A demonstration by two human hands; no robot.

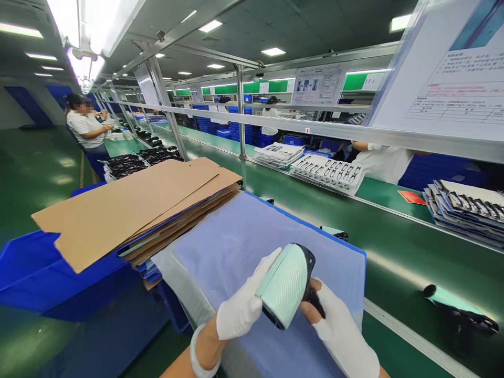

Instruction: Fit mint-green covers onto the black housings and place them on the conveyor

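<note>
Both my hands, in white gloves, hold a mint-green and black housing (286, 286) shaped like a hair dryer, with a ribbed barrel. My left hand (246, 304) grips the barrel from its left side, with most of its fingers hidden behind it. My right hand (333, 320) is closed around the dark part at the lower right, its bare fingertips showing. The housing is tilted above a tray covered with a bluish translucent sheet (220, 236). Another mint-green and black piece (460, 310) lies on the green surface at right.
Brown cardboard sheets (137, 199) are stacked at left, over a blue bin (35, 268). The green line (394, 262) runs along the far side, with white trays of black parts (328, 170). A metal rail (275, 122) crosses ahead. Co-workers in white sit at left (84, 126) and beyond.
</note>
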